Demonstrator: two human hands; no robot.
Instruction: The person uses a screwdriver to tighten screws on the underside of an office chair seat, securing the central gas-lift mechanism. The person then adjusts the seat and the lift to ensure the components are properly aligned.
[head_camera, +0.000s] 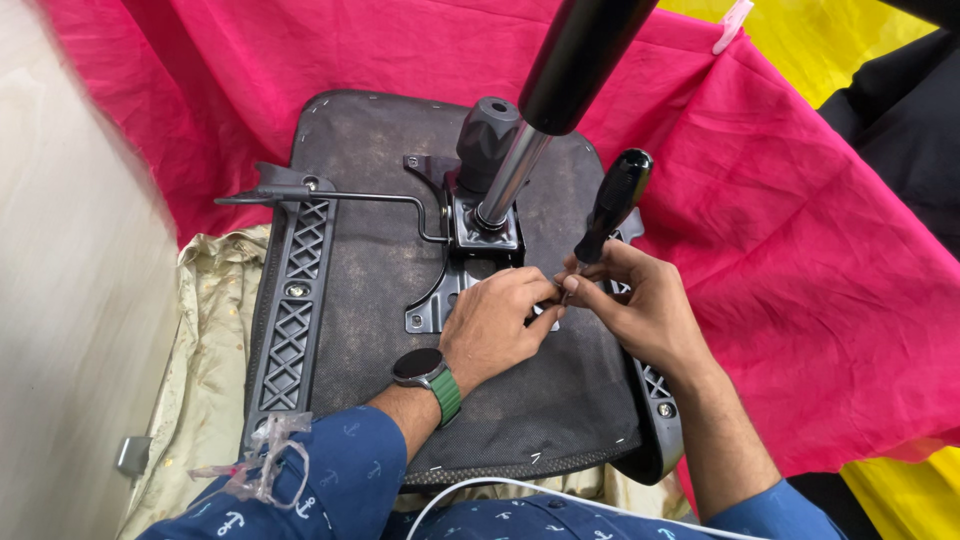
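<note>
— What sits furthest left?

— The black latticed bracket (290, 320) along the left edge of the upturned chair seat (380, 300), with a thin lever rod (350, 197) running across above it.

— And your left hand?

— My left hand (495, 325), a green-strapped watch (428, 372) on its wrist, rests curled on the seat's metal plate (440, 300). Its fingertips are drawn together, pinching something too small for me to tell.

— Above that?

— The chrome gas cylinder (510, 175) rises from the plate.

— The right hand?

— My right hand (640, 305) touches the left, fingers closed round the shaft of a black-handled screwdriver (612, 205), which tilts up and to the right. The tip is hidden between my fingers. Pink cloth (800, 250) lies under the seat.
</note>
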